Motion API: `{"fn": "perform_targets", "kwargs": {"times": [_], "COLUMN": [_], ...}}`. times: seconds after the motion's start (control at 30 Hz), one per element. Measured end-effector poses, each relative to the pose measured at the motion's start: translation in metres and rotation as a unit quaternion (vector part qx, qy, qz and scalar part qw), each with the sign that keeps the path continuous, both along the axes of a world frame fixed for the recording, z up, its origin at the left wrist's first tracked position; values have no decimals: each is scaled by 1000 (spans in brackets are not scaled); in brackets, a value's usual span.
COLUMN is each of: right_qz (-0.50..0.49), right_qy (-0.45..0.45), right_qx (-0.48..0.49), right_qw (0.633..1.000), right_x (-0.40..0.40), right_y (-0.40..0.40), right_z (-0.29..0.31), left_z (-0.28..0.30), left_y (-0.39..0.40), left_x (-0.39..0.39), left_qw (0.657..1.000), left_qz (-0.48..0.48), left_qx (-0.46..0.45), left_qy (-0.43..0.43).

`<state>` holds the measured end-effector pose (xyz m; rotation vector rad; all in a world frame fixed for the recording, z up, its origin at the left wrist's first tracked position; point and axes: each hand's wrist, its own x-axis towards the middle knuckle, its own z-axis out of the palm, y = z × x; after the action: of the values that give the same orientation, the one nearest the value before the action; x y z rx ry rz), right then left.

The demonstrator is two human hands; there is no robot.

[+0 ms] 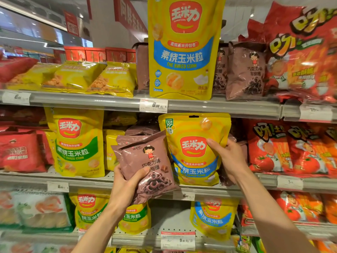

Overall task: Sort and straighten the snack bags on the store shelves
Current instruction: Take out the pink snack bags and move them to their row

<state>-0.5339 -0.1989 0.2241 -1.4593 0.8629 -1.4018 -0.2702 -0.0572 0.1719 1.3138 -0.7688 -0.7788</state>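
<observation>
We face three long shelves packed with snack bags. The middle shelf (pixel 200 192) is where we are working now. We think this is the sorting step: brown bags and yellow bags are mixed in one spot, and we are pulling them apart.

At about three o'clock from the middle of our view stands a big yellow corn bag (pixel 195 148) with a blue band. Our right hand (pixel 229 157) holds its right edge, thumb on the front and fingers curled behind. It stands almost straight.

At about seven o'clock, our left hand (pixel 125 189) pinches a small stack of brown chocolate ring bags (pixel 147 165) by the bottom corner. They lean to the right and hang out past the shelf edge.

Next, we guess the brown bags need a spot with more brown ones, like the row on the top shelf at one o'clock.
</observation>
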Motion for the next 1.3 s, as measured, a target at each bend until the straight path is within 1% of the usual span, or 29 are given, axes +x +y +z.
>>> {"fn": "perform_targets", "kwargs": {"times": [0.17, 0.33, 0.47, 0.67, 0.8, 0.93, 1.07, 1.17, 1.3], "right_qz": [6, -20, -41, -28, -33, -65, -94, -124, -155], "right_qy": [-12, -9, -8, -16, -17, -1, 14, 0, -28], "right_qx": [-12, -37, -66, -142, -155, -127, -75, -34, 15], "right_qw": [1000, 999, 997, 989, 987, 990, 993, 992, 987], "right_x": [0, 5, 24, 65, 82, 68, 28, -3, -35], "right_y": [19, 27, 30, 48, 59, 61, 66, 70, 73], "right_z": [-5, -3, 13, 37, 39, 28, 12, -1, -14], "left_z": [-4, -8, -6, 1, -1, -5, -6, -6, -4], "left_y": [1, 6, 14, 38, 51, 53, 39, 18, -12], "left_x": [3, 11, 26, 54, 75, 84, 72, 52, 21], "left_qw": [1000, 1000, 1000, 998, 996, 996, 998, 998, 996], "left_qz": [-3, -3, 9, 51, 69, 62, 20, -15, -60], "left_qx": [-5, -7, -14, -41, -50, -59, -63, -53, -42], "left_qy": [4, 2, 10, 1, -6, -14, -18, -18, -59]}}
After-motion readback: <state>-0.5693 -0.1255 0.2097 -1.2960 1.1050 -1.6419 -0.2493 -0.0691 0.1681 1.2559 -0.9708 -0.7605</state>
